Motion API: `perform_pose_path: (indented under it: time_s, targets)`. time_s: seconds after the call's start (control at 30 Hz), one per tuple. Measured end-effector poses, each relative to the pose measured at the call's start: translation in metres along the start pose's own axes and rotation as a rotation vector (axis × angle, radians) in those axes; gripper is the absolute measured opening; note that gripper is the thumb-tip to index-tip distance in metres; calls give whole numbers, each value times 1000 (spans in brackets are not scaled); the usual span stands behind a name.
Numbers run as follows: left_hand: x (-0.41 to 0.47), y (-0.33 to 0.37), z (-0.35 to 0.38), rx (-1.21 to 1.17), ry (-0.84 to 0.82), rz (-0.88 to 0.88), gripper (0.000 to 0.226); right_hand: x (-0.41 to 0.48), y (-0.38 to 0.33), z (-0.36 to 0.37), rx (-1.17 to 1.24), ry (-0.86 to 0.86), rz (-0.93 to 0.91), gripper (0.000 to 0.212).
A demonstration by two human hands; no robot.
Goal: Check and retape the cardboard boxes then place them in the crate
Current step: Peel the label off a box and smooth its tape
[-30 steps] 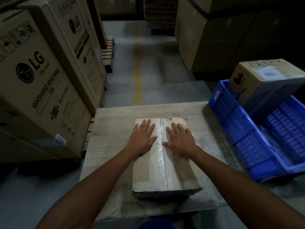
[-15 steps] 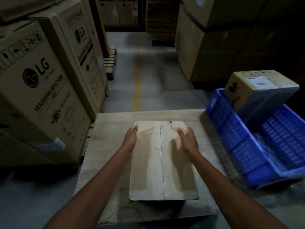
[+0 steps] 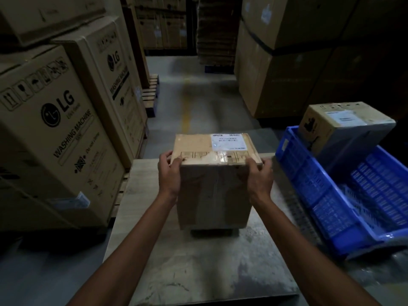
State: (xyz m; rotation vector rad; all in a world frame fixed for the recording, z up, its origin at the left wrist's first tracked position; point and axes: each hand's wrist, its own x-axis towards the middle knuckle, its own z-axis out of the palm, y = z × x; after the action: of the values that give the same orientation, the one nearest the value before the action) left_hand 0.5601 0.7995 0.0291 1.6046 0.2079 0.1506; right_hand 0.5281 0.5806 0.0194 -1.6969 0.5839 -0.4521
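Cardboard box (image 3: 214,191) tipped up over table (image 3: 198,272), both side edges gripped: left hand (image 3: 169,173) and right hand (image 3: 259,173) fingers curled round top corners. Looks stiff, fairly light; grip sides. Blue crate (image 3: 313,191) right.

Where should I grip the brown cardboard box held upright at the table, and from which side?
Clamp the brown cardboard box by its two opposite side faces, coming in from left and right near the upper corners, where the left hand and right hand hold it now. It is upended and tall, so a high grip likely steadies it.
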Motion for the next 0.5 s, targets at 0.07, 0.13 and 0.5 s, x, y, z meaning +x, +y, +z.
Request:
perform_pose_path:
  time_s: [0.07, 0.13, 0.5]
  targets:
    - [-11, -17, -8, 55, -20, 31, 46, -10, 15, -2, -14, -21, 20, 48]
    - [-20, -30, -16, 79, -45, 58, 50, -22, 29, -5, -39, -30, 2, 40]
    - [-36, -18, -13, 694, -29, 837, 39, -42, 5, -10, -408, 31, -710, 35]
